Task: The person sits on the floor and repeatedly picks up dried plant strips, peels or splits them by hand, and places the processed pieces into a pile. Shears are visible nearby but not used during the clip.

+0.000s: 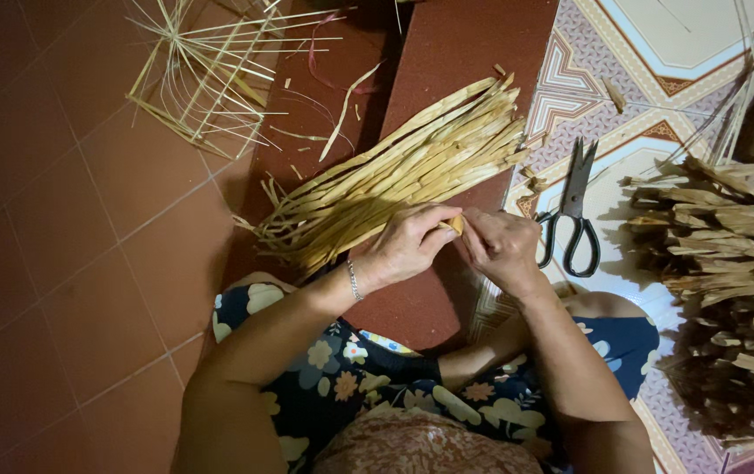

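a fan of pale dried leaf strips (394, 184) lies across a dark red mat (465, 53) on the tiled floor, more strips heaped at right (728, 254), black scissors (574, 215) beside. the left hand (407, 246) and right hand (500, 246), fingers drawn together, both pinch one strip end (456, 225); keeping that pinch close and the strip flat would likely serve best.

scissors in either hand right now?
No. The scissors lie on the patterned mat, right of the right hand; both hands pinch a straw strip.
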